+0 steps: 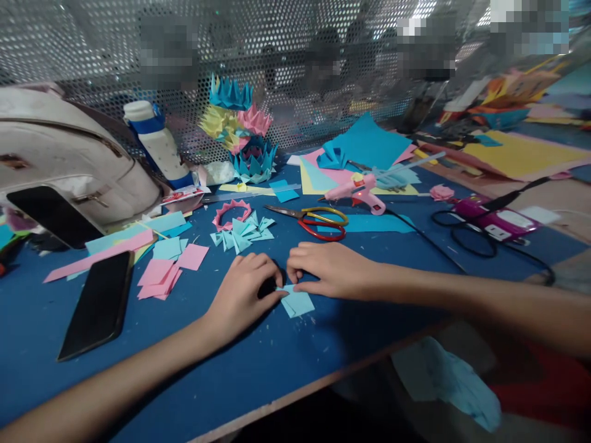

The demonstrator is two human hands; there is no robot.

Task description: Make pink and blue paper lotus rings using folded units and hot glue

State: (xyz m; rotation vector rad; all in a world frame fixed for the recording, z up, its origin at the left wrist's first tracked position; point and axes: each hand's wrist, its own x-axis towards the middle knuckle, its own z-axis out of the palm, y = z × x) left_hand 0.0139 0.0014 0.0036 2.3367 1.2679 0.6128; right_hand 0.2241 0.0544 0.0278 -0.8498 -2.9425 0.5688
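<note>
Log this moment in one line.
left fingers: touching folded light-blue paper; right fingers: touching same paper; nearby: scissors, pink glue gun

Two bare hands, slim uncovered forearms

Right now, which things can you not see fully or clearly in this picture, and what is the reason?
Head view: upper edge of the light blue paper, partly covered by the left hand and right hand.
Head view: far side of the pale bag, cut off by the left picture edge.
Head view: shapes behind the perforated panel, too dark and blurred.
</note>
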